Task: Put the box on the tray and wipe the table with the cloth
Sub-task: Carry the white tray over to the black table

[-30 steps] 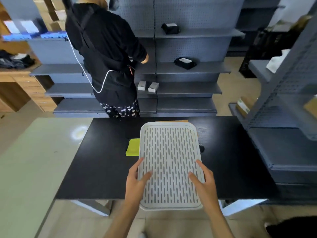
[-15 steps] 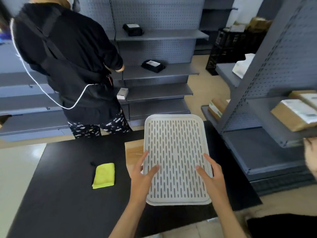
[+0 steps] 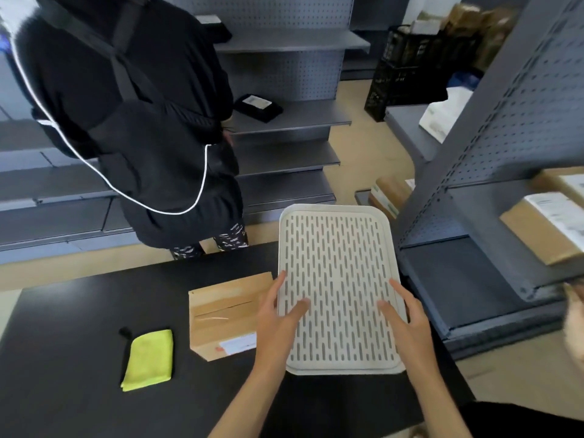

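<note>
Counter [image 3: 79, 311]: black top; far edge runs at 11 to 12 o'clock, right edge falls away under the tray toward the shelving.
Open room: bare black surface at 9 o'clock, left of the cloth, and along the near edge at 7 o'clock.
Cloth [image 3: 148, 358]: yellow-green, folded, flat on the counter at 8 o'clock, a dark loop at its far left corner; well apart from the hands.
Box [image 3: 226, 314]: brown cardboard, taped, white label on its near side; on the counter just left of the tray, its right end hidden behind the left hand.
Left hand [image 3: 278, 324]: grip closed on the tray's left edge, thumb on top, fingers along the rim.
Tray [image 3: 338, 279]: white, slotted, held in both hands at centre, its far end reaching past the counter's far edge.
Right hand [image 3: 407, 324]: grip closed on the tray's right edge, thumb on top.
Person in black [image 3: 136, 121]: stands at 11 o'clock, just beyond the counter's far edge.
Grey shelving [image 3: 493, 153]: close at 3 o'clock, beside the tray's right side, carrying cardboard parcels [image 3: 546, 222].
</note>
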